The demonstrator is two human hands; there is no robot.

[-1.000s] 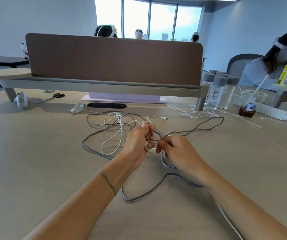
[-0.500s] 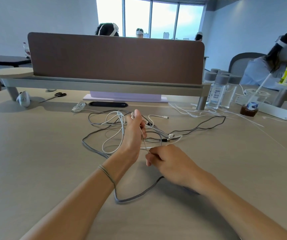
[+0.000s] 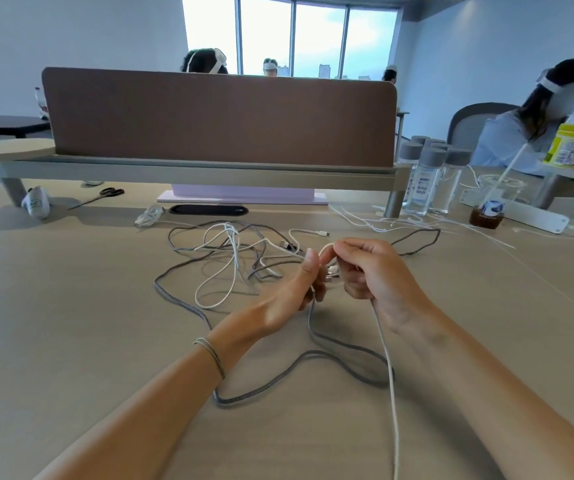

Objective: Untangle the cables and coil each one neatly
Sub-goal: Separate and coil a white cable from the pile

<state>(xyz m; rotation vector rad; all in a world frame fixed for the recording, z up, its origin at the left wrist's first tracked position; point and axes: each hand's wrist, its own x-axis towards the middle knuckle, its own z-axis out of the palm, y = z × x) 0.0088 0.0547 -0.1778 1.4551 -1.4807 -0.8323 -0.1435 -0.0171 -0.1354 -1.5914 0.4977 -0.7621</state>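
Observation:
A tangle of white cable and grey braided cable lies on the beige table. My left hand and my right hand meet just above the table, right of the tangle. Both pinch a small knot of cable ends and plugs between them. A grey braided strand hangs from my left hand and loops toward me. A white strand drops from my right hand and runs along my right forearm off the bottom edge.
A brown divider panel on a metal rail crosses the desk behind the cables. Scissors lie far left. Several clear bottles, a power strip and loose white cords sit at the right. A person sits far right.
My left hand came down from its raised position and my right hand rose and shifted right to meet it. The grey loop near me spread wider, and a white strand now trails along my right arm.

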